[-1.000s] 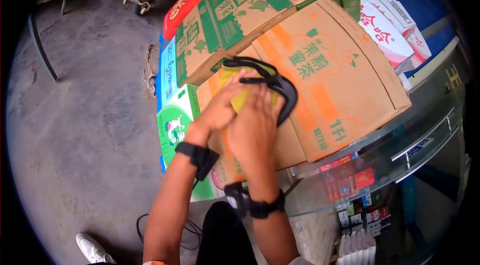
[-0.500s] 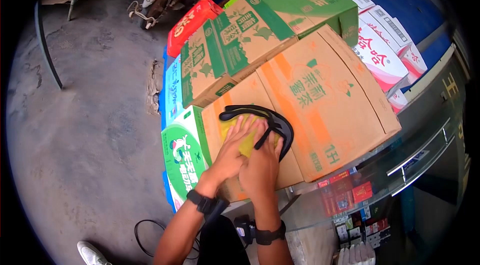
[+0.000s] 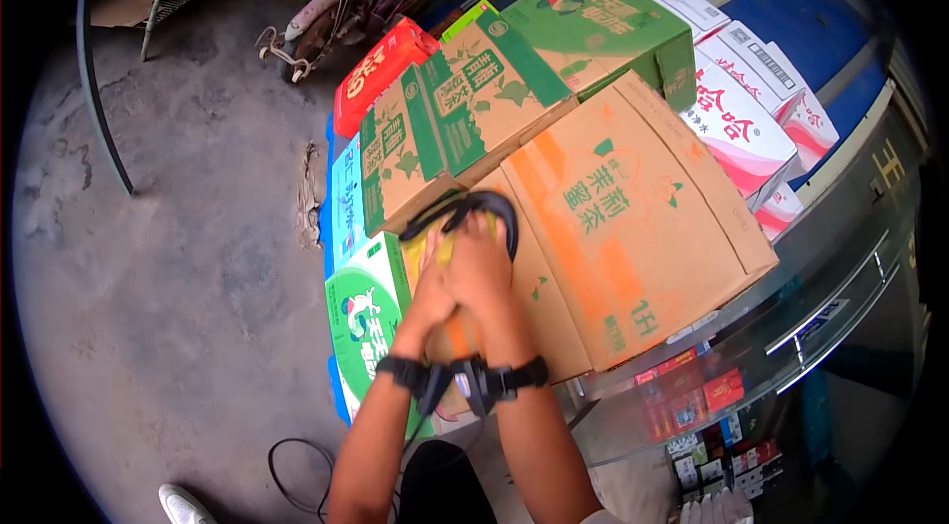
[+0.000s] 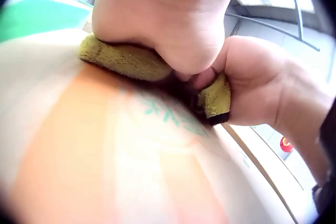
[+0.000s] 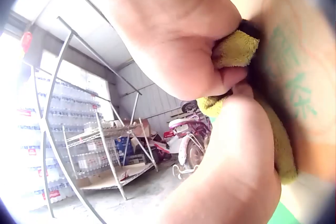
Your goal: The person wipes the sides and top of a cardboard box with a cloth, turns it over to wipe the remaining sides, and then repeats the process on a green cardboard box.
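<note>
In the head view, a yellow cloth (image 3: 414, 245) with a dark border lies on the near-left orange-striped carton (image 3: 542, 302). My left hand (image 3: 432, 289) and right hand (image 3: 478, 267) press on it side by side, wrists close together. The left wrist view shows the left palm (image 4: 163, 24) over the fuzzy yellow cloth (image 4: 123, 61). Seen from the right wrist, the right hand (image 5: 176, 40) also bears on the cloth (image 5: 239, 48), whose edges stick out around both hands. The fingertips are mostly hidden in the wrist views.
Another orange-striped carton (image 3: 643, 218) adjoins on the right. Green-and-brown cartons (image 3: 484, 89) stand behind, with a green-and-white box (image 3: 371, 302) at the left. A glass counter (image 3: 732, 356) lies at right; a pink two-wheeler (image 3: 336, 5) stands on the floor beyond.
Both hands and the cloth have shifted left across the carton since half a second ago. The wrists have come closer together, and the head view has shifted.
</note>
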`<state>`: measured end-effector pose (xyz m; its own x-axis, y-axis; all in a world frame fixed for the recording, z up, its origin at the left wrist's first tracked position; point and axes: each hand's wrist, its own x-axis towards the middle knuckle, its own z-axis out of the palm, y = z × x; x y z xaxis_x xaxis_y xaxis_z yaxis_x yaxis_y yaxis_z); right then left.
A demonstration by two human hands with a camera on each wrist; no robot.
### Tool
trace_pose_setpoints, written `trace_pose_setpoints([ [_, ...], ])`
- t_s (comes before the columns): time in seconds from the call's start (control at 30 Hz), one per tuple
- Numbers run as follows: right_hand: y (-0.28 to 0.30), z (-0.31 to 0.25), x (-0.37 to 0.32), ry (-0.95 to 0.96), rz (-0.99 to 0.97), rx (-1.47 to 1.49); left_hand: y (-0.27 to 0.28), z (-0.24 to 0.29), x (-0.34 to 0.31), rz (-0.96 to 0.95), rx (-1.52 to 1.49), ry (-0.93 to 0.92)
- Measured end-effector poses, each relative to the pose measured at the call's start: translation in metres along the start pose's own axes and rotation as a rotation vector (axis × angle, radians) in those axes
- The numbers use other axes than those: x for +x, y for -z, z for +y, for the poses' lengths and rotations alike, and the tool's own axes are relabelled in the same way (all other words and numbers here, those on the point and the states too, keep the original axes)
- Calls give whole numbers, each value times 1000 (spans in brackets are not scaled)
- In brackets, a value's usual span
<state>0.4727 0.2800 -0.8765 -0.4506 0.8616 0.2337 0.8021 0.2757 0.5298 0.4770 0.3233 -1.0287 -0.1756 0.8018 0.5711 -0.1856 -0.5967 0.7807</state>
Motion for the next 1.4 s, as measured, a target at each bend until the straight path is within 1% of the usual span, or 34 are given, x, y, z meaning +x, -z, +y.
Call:
trace_pose_setpoints([
  [0.03, -2, -4, -15, 13, -44, 48, 2, 11, -22, 23, -91, 61],
  [0.07, -5, -9, -31, 32, -84, 90, 3, 20, -46, 27, -69, 116],
  [0.1, 6, -17, -47, 18, -142, 77, 2, 23, -65, 58, -103, 172],
  [0.13, 19, -25, -67, 5, -221, 70, 7, 45, -78, 66, -192, 196],
  [0.2, 29, -17, -89, -1, -81, 129, 1, 74, -75, 16, -216, 222],
  [0.27, 58, -11, -81, -28, 109, 116, 11, 107, -37, -80, -245, 90],
  [0.33, 63, 0, -56, -69, 161, 299, 9, 97, 2, -91, -326, -66],
  [0.4, 44, -2, -20, -109, 193, 236, 6, 63, 29, -58, -218, -104],
  [0.47, -6, 8, 10, 4, 193, 47, 6, 32, 33, 43, -7, -16],
  [0.5, -11, 5, 12, 37, 96, 68, 13, 37, 25, 80, -3, 106],
  [0.57, -17, -2, 16, 113, -92, 106, 15, 22, 7, 122, 0, 189],
  [0.6, -13, -10, 7, 123, -148, 92, 13, 15, -6, 139, -3, 230],
  [0.63, -21, -12, -6, 118, -82, 87, 10, 8, -21, 84, 27, 212],
  [0.67, -28, -14, -23, 114, -17, 82, 0, 17, -37, 142, 50, 223],
  [0.7, -17, -17, -44, 104, -19, 93, -5, 31, -53, 132, 75, 242],
  [0.73, 4, -20, -66, 96, -22, 104, -20, 32, -68, 158, 139, 207],
  [0.77, 22, -17, -85, 91, -79, 100, -10, 88, -84, 104, 132, 310],
  [0.8, 39, -11, -98, 97, -132, 95, -19, 101, -92, 96, 101, 299],
  [0.83, 50, -7, -104, 60, -81, 145, -27, 110, -92, 90, 70, 286],
  [0.87, 58, -5, -107, 13, -38, 200, -26, 119, -82, 101, 19, 203],
  [0.9, 64, -2, -98, -22, -55, 291, -14, 117, -68, 64, -97, 144],
  [0.93, 61, 1, -90, -11, -56, 240, -1, 111, -47, 24, -216, 86],
  [0.97, 57, -5, -70, -44, -65, 220, 3, 94, -29, 45, -183, 34],
  [1.0, 41, -8, -52, -25, 14, 194, 1, 71, -17, 64, -153, -21],
  [1.03, 21, -5, -32, 11, 2, 149, -3, 48, -12, 62, -54, 27],
  [1.07, -7, -2, -18, 67, 49, 152, -2, 24, -11, 63, 48, 73],
  [1.1, -32, 2, -8, 109, 35, 138, 0, 11, -9, 70, 153, 107],
  [1.2, -37, -10, -6, 138, -117, 173, 12, 14, -18, -24, 216, 257],
  [1.23, -42, -9, -10, 129, -140, 148, 11, 18, -21, 43, 118, 241],
  [1.33, -28, -16, -44, 131, -60, 280, -2, 28, -54, 125, 77, 223],
  [1.37, -17, -18, -62, 147, -41, 303, -4, 36, -69, 56, 120, 228],
  [1.4, -1, -21, -84, 149, -83, 300, -10, 50, -91, 63, -6, 279],
])
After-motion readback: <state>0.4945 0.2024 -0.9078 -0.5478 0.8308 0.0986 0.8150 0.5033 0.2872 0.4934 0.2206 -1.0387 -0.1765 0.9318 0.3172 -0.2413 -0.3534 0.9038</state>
